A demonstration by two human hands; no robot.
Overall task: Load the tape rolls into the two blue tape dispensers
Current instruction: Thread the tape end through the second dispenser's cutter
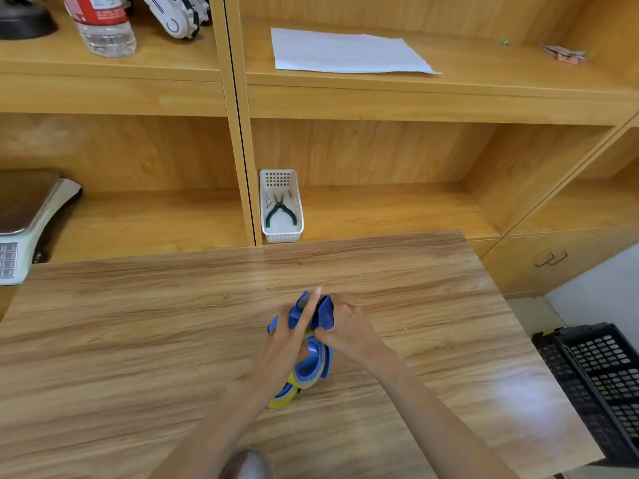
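Two blue tape dispensers sit pressed together at the middle of the wooden table (138, 323). My right hand (345, 326) grips the right-hand dispenser (325, 314) by its front end. My left hand (290, 340) holds the left-hand dispenser (294, 314), its index finger stretched forward along the top. A tape roll (320, 366) sits on a blue hub between my hands. A second yellowish tape roll (281, 399) shows under my left wrist. The hands hide much of both dispensers.
A white basket (281, 233) with green-handled pliers stands on the shelf behind the table. A weighing scale (20, 229) is at the left. Black crates (594, 375) stand on the floor to the right. A paper sheet (345, 51) and a bottle (103, 25) lie on upper shelves.
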